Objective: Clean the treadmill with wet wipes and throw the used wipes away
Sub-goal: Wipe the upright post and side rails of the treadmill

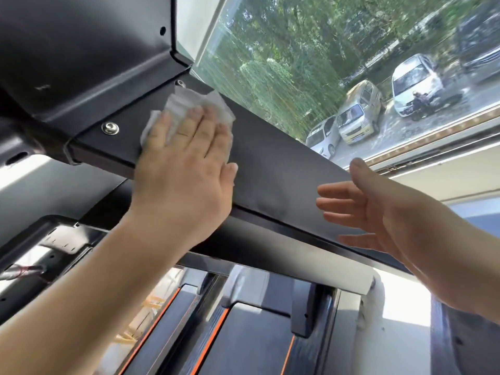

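White crumpled wipe (189, 104) lies on black treadmill bar (284, 174) under left hand (184, 163), fingers straight; right hand (387, 212) fingers splayed, empty.

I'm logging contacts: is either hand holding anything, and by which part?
Left hand presses the wet wipe flat against the black treadmill bar, straight fingers over its lower part, not gripping. Right hand is empty.

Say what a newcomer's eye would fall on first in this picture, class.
The left hand lies flat at centre left, pressing a white wet wipe against the treadmill's black beam. The right hand hangs open with spread fingers at the right, close by the beam. Beyond, the window at upper right shows parked cars.
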Available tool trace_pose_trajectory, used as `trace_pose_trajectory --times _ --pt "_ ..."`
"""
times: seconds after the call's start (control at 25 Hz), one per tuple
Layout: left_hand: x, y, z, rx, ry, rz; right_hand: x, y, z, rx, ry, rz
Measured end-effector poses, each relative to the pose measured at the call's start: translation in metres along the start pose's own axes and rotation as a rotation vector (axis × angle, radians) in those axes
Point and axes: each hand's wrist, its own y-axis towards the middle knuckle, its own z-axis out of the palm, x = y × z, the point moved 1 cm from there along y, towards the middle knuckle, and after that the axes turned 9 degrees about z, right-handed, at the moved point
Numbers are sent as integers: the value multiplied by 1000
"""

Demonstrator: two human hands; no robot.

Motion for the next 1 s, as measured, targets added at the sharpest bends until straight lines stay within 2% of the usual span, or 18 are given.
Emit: trace_pose_trajectory --times 0.08,0.12,0.2,0.24,0.36,0.44,0.52,0.6,0.72,0.84,0.92,1.0 --pt "-28 -9 1 45 -62 43 -6 1 -2 -6 -54 -5" --pt "-55 -17 4 67 -123 132 -9 3 -3 -22 -93 -24" --pt "-102 -27 9 140 -238 288 -17 5 -5 -68 -201 -142" --pt "-108 -25 8 163 -286 305 -20 2 -5 -70 -241 -200" --pt "-61 8 0 115 -223 161 -25 -5 -5 -53 -222 -228" --pt "-17 25 -4 150 -44 26 -22 -4 -5 -61 -245 -232" --pt "-7 34 -6 194 20 -50 -16 -4 -10 -70 -264 -231" --pt "-49 37 1 215 -65 53 -16 -3 -21 -145 -290 -243" --pt "-168 34 27 305 -192 370 -28 -1 -46 -323 -317 -198" --pt "-247 37 47 374 -269 591 -46 4 -68 -383 -359 -116" --pt "-261 63 53 377 -269 579 -55 12 -76 -406 -391 -71" --pt "-261 100 53 366 -221 478 -64 23 -81 -426 -407 -27"
